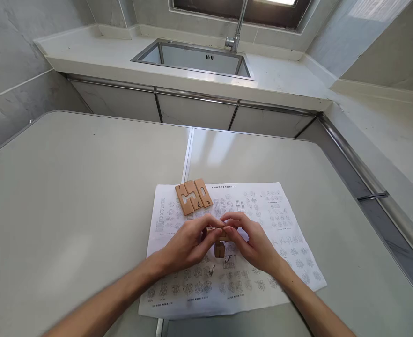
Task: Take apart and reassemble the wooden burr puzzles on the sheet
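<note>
My left hand (201, 238) and my right hand (243, 234) meet over a printed sheet, fingertips pinched round small wooden puzzle pieces (219, 250). One notched block end juts out below the fingers; the rest is largely covered by them. Just beyond my left hand, several flat wooden pieces (194, 195) with cut-out slots and handwritten numbers lie side by side on the paper sheet (262, 299). Small line drawings of assembled shapes fill the sheet, which appears upside down from here.
The pale folding table (69, 187) has a seam (188, 157) running down its middle. Behind it stands a white counter (97, 51) with a steel sink (192, 56) and a tap (232, 43). Another counter runs along the right.
</note>
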Available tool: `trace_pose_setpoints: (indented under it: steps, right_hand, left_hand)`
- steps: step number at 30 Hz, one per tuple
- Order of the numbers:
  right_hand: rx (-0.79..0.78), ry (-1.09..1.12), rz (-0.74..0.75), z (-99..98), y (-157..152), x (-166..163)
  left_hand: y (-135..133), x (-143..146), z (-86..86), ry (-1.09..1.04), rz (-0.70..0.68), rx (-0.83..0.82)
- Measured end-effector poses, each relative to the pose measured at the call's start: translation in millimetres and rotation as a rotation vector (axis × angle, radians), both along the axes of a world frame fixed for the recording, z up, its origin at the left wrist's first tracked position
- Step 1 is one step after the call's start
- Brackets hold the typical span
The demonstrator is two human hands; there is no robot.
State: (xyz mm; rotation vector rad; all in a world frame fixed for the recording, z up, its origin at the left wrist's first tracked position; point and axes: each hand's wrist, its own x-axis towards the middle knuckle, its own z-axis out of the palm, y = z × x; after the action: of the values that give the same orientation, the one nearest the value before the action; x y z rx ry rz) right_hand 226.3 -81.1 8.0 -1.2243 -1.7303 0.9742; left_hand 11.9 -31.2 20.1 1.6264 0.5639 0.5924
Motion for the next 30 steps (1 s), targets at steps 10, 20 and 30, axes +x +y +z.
trace_pose_setpoints:
  steps: [10,20,30]
  right_hand:
    - [-0.003,-0.004,-0.058,-0.5,1.1,-1.3]
    - [-0.034,0.016,0.033,3.1,0.2,-1.1]
    - [-0.046,-0.019,0.029,-0.8,1.6,-0.4]
  left_hand:
    - [2.9,1.9,2.2,0.103,0.119,-0.023]
    - [5.3,2.2,2.2,0.064,0.134,-0.057]
    - [3.8,3.0,-0.8,0.072,0.132,0.010]
